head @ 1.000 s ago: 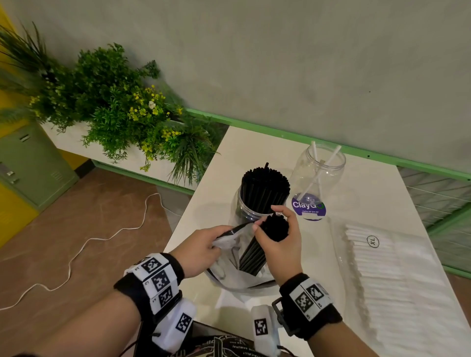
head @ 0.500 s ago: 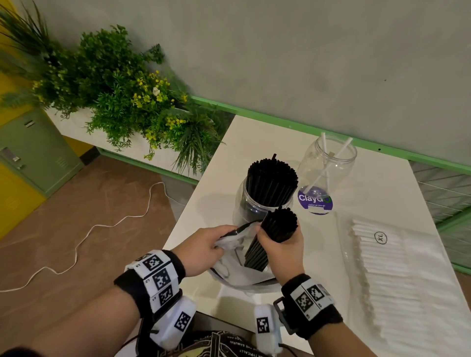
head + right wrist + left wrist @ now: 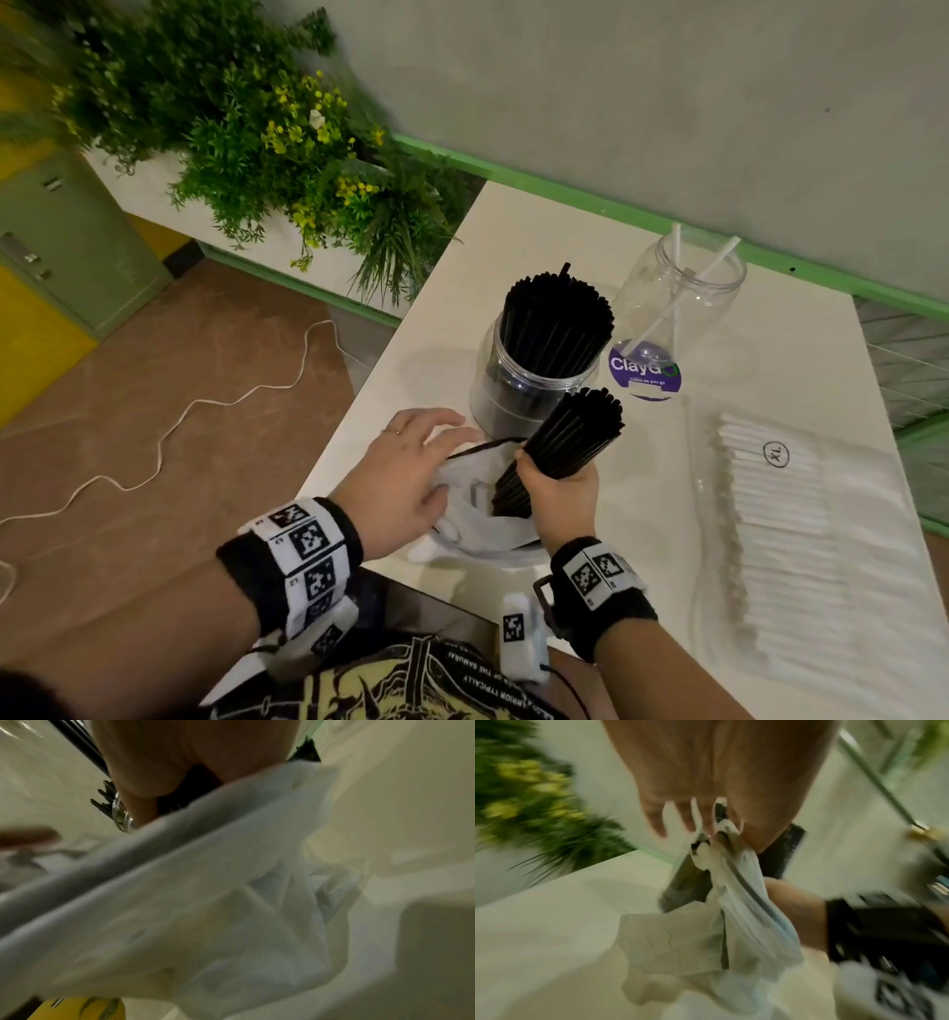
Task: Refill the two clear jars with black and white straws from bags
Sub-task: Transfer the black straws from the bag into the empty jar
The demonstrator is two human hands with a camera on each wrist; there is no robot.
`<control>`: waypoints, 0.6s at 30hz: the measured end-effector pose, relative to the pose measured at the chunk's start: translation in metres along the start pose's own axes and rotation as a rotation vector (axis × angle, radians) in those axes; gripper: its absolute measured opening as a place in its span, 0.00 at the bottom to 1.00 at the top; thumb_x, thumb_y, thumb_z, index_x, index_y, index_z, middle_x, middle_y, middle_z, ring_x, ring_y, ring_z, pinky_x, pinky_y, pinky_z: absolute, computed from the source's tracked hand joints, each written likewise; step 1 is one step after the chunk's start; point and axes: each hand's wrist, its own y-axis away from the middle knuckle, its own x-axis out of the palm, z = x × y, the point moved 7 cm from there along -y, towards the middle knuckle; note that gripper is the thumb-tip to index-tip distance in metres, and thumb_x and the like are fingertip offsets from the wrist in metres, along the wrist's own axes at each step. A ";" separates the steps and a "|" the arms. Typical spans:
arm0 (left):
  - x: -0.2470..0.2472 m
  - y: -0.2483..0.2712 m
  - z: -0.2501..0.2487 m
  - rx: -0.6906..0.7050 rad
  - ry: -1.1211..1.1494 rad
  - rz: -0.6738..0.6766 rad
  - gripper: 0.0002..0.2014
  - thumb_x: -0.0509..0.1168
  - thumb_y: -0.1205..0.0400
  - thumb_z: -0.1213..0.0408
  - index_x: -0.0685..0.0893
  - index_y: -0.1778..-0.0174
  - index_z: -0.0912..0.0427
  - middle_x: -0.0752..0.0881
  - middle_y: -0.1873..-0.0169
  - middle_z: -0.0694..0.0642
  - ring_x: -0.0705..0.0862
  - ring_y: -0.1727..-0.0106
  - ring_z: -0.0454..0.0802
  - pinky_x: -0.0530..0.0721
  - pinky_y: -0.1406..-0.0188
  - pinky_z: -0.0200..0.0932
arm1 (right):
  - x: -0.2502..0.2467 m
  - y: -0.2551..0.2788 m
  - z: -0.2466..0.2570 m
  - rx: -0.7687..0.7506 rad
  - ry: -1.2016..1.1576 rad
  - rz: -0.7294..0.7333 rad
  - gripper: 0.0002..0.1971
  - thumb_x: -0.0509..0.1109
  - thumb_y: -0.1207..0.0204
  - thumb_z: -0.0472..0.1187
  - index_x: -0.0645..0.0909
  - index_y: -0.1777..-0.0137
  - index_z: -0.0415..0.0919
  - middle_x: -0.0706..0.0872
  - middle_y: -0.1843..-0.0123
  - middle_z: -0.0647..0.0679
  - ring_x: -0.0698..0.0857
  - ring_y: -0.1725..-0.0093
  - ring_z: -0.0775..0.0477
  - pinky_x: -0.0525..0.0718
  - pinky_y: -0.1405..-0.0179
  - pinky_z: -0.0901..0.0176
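The right hand [image 3: 557, 491] has its fingers [image 3: 534, 465] wrapped round the lower part of a tight bundle of thin black plastic straws [image 3: 570, 437], which slants up toward one o'clock from the mouth of a crumpled, translucent white plastic bag [image 3: 480, 519]. The left hand [image 3: 405, 473] rests on the bag at about nine o'clock from the bundle, its fingers straight and spread, holding nothing.

The main risk lies in the clear plastic jar of black straws [image 3: 518, 380], just beyond the bundle at about eleven o'clock. It already looks densely packed, so pushing more in could catch on the standing straws, buckle some, or tip the light jar over. The grip sits low on the bundle, so the loose upper ends may fan apart and individual straws could slide out onto the white table [image 3: 801, 370]. With the left hand only flat on the bag, the bag may also lift along with the bundle's lower ends, which still seem to sit inside it.

The second clear plastic jar with a purple label [image 3: 672, 308], at one o'clock, holds just two white straws [image 3: 719, 259]. A clear flat bag of white straws [image 3: 801, 519] lies at three o'clock, apparently untouched, so the white refill has not begun.
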 end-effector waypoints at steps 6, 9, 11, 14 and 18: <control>0.068 0.010 -0.013 0.332 -0.448 0.323 0.28 0.65 0.30 0.44 0.74 0.33 0.46 0.77 0.34 0.50 0.76 0.33 0.53 0.74 0.35 0.53 | -0.002 -0.005 -0.003 0.068 -0.009 -0.004 0.11 0.78 0.32 0.27 0.81 0.52 0.26 0.88 0.59 0.39 0.87 0.61 0.51 0.85 0.61 0.58; 0.108 0.024 0.034 0.203 -0.553 0.626 0.36 0.58 0.21 0.38 0.55 0.19 0.46 0.55 0.17 0.55 0.52 0.17 0.58 0.53 0.23 0.67 | -0.012 -0.011 -0.002 0.129 -0.033 -0.015 0.12 0.79 0.32 0.30 0.83 0.50 0.31 0.89 0.55 0.43 0.89 0.56 0.51 0.85 0.57 0.59; 0.120 0.029 0.050 0.109 -0.529 0.706 0.37 0.52 0.18 0.37 0.44 0.17 0.42 0.40 0.16 0.51 0.38 0.16 0.55 0.39 0.23 0.69 | -0.018 -0.011 0.001 0.174 -0.074 -0.004 0.14 0.80 0.32 0.32 0.83 0.48 0.31 0.90 0.52 0.41 0.89 0.49 0.44 0.87 0.51 0.54; 0.125 0.022 0.059 0.038 -0.509 0.686 0.37 0.47 0.19 0.33 0.38 0.19 0.39 0.33 0.17 0.50 0.38 0.16 0.54 0.38 0.24 0.71 | -0.021 -0.007 0.022 0.170 -0.138 0.047 0.14 0.79 0.31 0.31 0.82 0.49 0.26 0.88 0.49 0.33 0.88 0.47 0.38 0.87 0.42 0.43; 0.120 0.004 0.061 -0.013 -0.556 0.649 0.39 0.47 0.21 0.31 0.37 0.18 0.41 0.33 0.18 0.51 0.40 0.16 0.56 0.40 0.25 0.74 | -0.021 0.000 0.067 0.088 -0.201 0.131 0.04 0.74 0.28 0.28 0.84 0.56 0.35 0.87 0.54 0.37 0.87 0.46 0.35 0.85 0.40 0.41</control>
